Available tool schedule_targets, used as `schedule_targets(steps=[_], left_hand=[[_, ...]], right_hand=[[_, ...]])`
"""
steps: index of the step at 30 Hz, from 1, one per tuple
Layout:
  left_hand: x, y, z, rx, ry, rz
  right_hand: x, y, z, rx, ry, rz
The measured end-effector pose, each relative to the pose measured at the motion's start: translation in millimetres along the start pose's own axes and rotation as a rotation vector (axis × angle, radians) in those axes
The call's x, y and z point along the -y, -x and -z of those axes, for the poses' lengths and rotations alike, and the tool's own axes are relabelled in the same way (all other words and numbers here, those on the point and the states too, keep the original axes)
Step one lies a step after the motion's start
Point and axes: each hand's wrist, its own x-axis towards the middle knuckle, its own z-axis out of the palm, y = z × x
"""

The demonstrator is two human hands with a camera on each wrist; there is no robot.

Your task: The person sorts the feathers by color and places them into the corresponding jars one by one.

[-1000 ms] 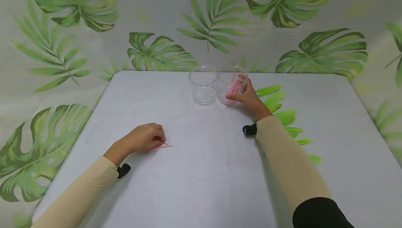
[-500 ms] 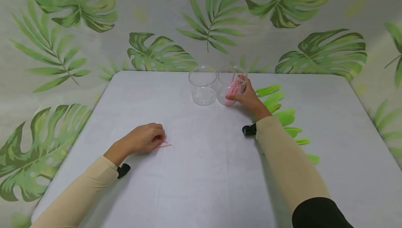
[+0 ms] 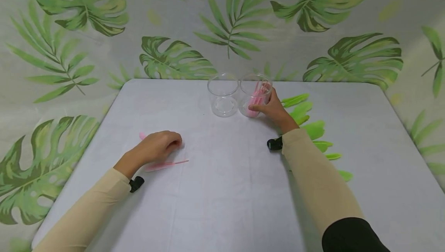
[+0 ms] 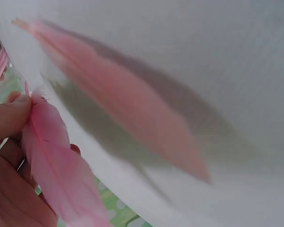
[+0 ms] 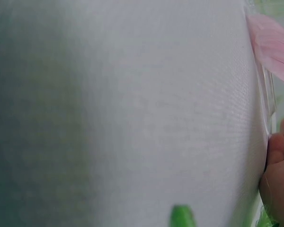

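My left hand (image 3: 154,146) pinches a pink feather (image 4: 61,161) by its quill between thumb and fingers, raised above the table. Below it, another pink feather (image 4: 128,109) lies on the white cloth, its quill tip pointing right in the head view. At the back of the table, my right hand (image 3: 272,109) grips a clear round cup (image 3: 245,101) from its right side, thumb at the front. Several pink feathers (image 3: 257,95) stand inside that cup, leaning to the right. A second clear cup (image 3: 223,106) stands close on its left with nothing in it.
Several bright green feathers (image 3: 314,129) lie in a column on the table, right of the cups and partly under my right forearm. The white table (image 3: 215,190) ends at a leaf-patterned backdrop (image 3: 174,12) behind the cups.
My left hand has lifted slightly from the cloth with one pink feather pinched in it, uncovering another feather beneath. The right hand stays on the cup.
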Motion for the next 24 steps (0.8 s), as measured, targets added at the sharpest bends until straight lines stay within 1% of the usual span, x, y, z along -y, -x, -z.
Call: schedule_targets(steps=[3,8,12,15,19,24], left_hand=[[0.3,-3.5,2.5,-0.016,0.001,-0.020],[-1.5,-6.1,9.1,-0.040,0.044,-0.030],[-3.3,-8.5,13.8,-0.047,0.087,-0.025],[-5.7,-14.5,18.9,-0.049,0.123,-0.006],[-11.0,-26.5,32.8,-0.077,0.181,0.007],[-20.8,-50.0,60.9,-0.156,0.230,-0.031]], right_hand=[[0.0,0.9,2.4,-0.007,-0.004,0.006],[-1.2,1.4,2.4,-0.005,-0.003,0.015],[-3.4,2.6,-1.3,0.003,-0.008,0.018],[-4.1,3.6,-2.9,0.002,-0.012,0.008],[-3.5,3.4,-3.3,0.008,-0.012,0.007],[-2.0,1.6,0.8,-0.007,0.000,0.016]])
